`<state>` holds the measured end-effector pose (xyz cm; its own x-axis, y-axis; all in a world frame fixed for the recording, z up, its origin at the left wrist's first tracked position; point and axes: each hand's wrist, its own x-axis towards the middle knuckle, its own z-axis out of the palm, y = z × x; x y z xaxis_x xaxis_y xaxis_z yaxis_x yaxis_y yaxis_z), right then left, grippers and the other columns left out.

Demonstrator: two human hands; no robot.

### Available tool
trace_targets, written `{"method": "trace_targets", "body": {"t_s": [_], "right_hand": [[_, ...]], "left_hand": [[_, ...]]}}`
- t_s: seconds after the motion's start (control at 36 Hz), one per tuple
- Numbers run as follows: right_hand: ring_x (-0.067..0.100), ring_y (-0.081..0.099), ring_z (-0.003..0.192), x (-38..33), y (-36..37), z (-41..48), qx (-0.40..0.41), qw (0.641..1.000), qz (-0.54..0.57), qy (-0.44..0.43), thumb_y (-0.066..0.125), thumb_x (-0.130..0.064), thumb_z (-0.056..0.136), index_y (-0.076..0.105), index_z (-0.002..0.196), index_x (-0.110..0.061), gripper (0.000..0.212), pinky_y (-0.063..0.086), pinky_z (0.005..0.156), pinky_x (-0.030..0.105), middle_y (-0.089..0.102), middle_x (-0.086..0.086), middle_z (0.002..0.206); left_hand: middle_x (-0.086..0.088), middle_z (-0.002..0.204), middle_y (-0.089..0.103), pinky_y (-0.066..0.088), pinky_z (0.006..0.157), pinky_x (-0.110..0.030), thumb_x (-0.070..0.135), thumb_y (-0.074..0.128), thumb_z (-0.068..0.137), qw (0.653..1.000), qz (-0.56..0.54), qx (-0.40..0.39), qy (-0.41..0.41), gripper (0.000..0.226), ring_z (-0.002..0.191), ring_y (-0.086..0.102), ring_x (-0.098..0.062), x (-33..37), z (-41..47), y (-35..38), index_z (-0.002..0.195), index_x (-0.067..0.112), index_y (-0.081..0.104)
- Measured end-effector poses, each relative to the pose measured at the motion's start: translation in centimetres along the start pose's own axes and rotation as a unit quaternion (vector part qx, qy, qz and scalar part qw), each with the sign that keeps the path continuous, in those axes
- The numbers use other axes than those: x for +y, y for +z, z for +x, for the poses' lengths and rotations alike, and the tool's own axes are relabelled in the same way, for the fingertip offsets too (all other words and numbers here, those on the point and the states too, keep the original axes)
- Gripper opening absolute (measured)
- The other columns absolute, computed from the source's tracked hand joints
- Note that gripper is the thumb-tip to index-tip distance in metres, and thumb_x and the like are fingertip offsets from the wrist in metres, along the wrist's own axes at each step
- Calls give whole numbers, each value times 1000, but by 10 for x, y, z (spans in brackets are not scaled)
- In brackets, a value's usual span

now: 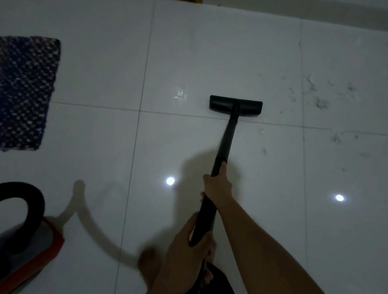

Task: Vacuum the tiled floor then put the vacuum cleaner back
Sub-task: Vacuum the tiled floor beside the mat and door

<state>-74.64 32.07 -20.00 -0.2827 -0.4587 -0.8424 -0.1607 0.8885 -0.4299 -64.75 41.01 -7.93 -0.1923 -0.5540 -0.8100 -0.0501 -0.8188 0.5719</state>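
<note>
Wand (225,136) lies clasped in both curled grips, right grip (216,186) ahead of left grip (186,252), nozzle (235,105) beyond.

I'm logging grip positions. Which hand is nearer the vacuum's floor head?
Right. The right hand grips the wand farther forward, closer to the floor head; the left hand grips the wand's near end, behind it.
</note>
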Motion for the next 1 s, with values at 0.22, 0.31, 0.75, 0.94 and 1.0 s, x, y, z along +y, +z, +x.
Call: {"method": "trace_targets", "body": {"t_s": [0.22,0.31,0.75,0.94,1.0], "right_hand": [[21,55,57,67,15,-36,15,998,59,29,47,-15,94,2,152,-35,76,50,49,30,59,23,111],[22,55,57,86,26,-53,25,997,74,26,47,-15,94,1,152,-33,76,52,52,31,57,22,107],[23,56,57,156,56,-108,42,991,113,64,46,-14,93,2,152,-35,77,53,53,33,58,25,113],[24,55,55,180,40,-100,46,990,114,72,47,-15,94,-2,151,-34,78,52,53,33,58,21,100],[24,55,56,180,35,-96,38,990,113,70,46,-15,94,-4,151,-34,79,51,53,33,58,22,103]], "left_hand": [[-4,71,64,48,50,-28,21,53,94,994,102,-23,-25,49,43,56,-12,-65,-27,-19,139,34,38],[0,70,62,48,49,-24,19,53,94,993,114,-32,-17,46,42,54,-7,-80,-46,-29,134,38,39],[-9,74,64,48,46,-25,18,53,93,982,173,-65,-30,48,40,54,-12,-131,-106,-56,135,37,40],[-2,69,61,46,53,-29,20,52,92,981,174,-76,-35,41,43,51,-12,-144,-104,-36,128,38,47],[-2,67,59,45,46,-25,19,52,93,984,159,-71,-42,38,39,51,-12,-145,-100,-30,122,42,47]]}}
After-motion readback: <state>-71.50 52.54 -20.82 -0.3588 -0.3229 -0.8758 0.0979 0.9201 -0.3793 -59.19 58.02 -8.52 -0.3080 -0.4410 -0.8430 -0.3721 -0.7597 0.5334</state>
